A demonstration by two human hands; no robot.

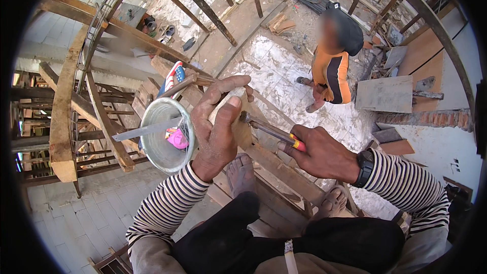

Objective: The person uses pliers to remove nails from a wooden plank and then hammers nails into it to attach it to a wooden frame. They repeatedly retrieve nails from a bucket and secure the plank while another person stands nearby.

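My left hand (217, 127) is wrapped around a pale, rough-edged block (227, 102). Its palm hides much of the block, and I cannot tell whether it is wood or stone. In my right hand (325, 155) is a hand tool (274, 131) with a red and yellow grip and a long metal shank. The tool's dark end reaches the block just below my left thumb. Left of my left hand is a pale round bucket (144, 158) holding a pink item (177, 138). A flat grey metal blade (147, 129) lies across the bucket.
My bare feet rest on narrow planks (289, 175) above a lower level. Timber beams (63, 122) stand at the left. Below at right, a person in an orange and black shirt (333, 73) stands on the whitish floor (274, 66), near loose boards (384, 95).
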